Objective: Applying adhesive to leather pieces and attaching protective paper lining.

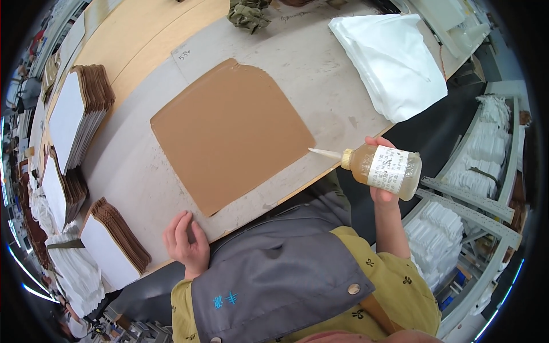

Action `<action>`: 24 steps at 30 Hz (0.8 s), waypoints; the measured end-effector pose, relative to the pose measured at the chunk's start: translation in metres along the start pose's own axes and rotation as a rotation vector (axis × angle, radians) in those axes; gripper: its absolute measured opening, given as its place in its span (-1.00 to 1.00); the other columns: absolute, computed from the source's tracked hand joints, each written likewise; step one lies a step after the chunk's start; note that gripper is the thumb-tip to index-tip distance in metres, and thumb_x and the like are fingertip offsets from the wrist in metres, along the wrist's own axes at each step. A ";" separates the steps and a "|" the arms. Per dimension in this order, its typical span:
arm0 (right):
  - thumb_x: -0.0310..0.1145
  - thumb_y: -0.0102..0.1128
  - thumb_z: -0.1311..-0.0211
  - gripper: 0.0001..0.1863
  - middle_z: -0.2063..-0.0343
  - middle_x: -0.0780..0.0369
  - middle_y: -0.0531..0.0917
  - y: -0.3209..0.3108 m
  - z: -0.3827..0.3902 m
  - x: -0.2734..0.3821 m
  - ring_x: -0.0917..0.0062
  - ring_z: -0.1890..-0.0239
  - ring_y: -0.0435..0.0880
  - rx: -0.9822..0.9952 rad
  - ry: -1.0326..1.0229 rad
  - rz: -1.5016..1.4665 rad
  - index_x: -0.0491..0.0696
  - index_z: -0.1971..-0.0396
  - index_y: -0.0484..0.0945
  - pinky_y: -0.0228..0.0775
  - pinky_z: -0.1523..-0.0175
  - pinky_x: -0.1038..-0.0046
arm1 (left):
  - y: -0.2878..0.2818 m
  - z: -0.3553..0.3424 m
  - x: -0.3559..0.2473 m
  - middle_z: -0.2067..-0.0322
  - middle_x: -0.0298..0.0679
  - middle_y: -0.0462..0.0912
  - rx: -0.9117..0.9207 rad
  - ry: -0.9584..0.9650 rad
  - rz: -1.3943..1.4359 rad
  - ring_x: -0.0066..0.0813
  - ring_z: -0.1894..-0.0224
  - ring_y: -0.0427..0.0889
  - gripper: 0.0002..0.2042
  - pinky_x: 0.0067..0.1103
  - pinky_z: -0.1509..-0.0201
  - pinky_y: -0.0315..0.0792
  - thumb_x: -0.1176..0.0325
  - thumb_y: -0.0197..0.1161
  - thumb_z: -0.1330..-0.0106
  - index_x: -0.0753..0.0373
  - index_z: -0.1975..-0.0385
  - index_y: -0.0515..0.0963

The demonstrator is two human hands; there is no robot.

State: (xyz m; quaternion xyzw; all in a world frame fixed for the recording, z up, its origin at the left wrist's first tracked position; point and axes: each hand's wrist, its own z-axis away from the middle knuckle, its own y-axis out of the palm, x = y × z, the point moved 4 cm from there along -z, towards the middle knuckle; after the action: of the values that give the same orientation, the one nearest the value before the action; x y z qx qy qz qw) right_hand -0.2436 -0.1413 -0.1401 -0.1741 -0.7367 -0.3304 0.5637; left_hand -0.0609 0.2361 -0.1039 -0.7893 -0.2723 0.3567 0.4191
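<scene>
My right hand (384, 191) is wrapped round a clear squeeze bottle (361, 164) of amber liquid, with a yellow collar and a white label. The bottle lies tilted on its side, and its long pale nozzle (326, 153) points left at the near right corner of a brown sheet (231, 134). From this view I cannot tell whether the tip touches it. That sheet lies flat on the grey table (128, 154). My left hand (187, 243) rests at the table's near edge, fingers loosely bent and apart, holding nothing, just below the sheet's near corner.
Stacks of brown and white panels (86, 114), (66, 186), (114, 243) stand along the left. A folded white sheet (394, 66) overhangs the table's right edge. Crumpled olive cloth (249, 14) lies at the far side. Metal racks (474, 208) with white bundles stand right.
</scene>
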 end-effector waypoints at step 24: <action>0.20 0.70 0.38 0.27 -0.21 0.02 0.52 0.086 0.016 -0.028 0.37 -0.28 0.51 0.361 0.043 -0.125 -0.28 -0.31 0.30 0.40 -0.31 0.39 | -0.004 -0.003 0.005 0.14 -0.20 0.71 0.039 -0.022 0.082 -0.22 0.13 0.63 -0.76 -0.44 0.01 0.48 0.56 0.35 -0.10 0.23 0.20 0.68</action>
State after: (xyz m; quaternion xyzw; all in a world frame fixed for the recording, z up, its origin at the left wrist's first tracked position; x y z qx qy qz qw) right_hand -0.1925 -0.0656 -0.1439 -0.0171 -0.7811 -0.2309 0.5799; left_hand -0.0561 0.2404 -0.1009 -0.7875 -0.2373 0.3873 0.4166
